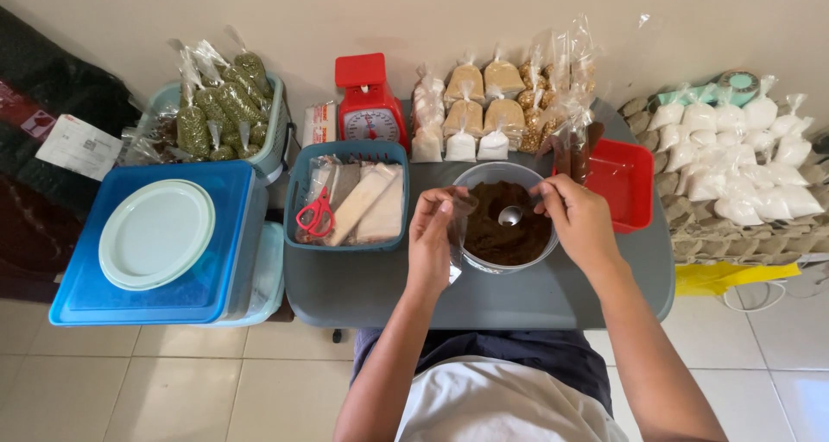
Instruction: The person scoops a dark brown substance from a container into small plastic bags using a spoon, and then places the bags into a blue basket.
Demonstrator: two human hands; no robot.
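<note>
Plastic bag point(456, 226), thin, limp and probably slippery, pinched at its mouth by left hand point(432, 235); right hand point(580, 222) grips spoon point(511, 215).

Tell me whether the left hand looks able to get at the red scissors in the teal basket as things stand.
Probably yes. The red scissors lie on top in the open teal basket, just beside the left hand, with nothing between them; but that hand is pinching a clear plastic bag, so it would have to let go first.
</note>
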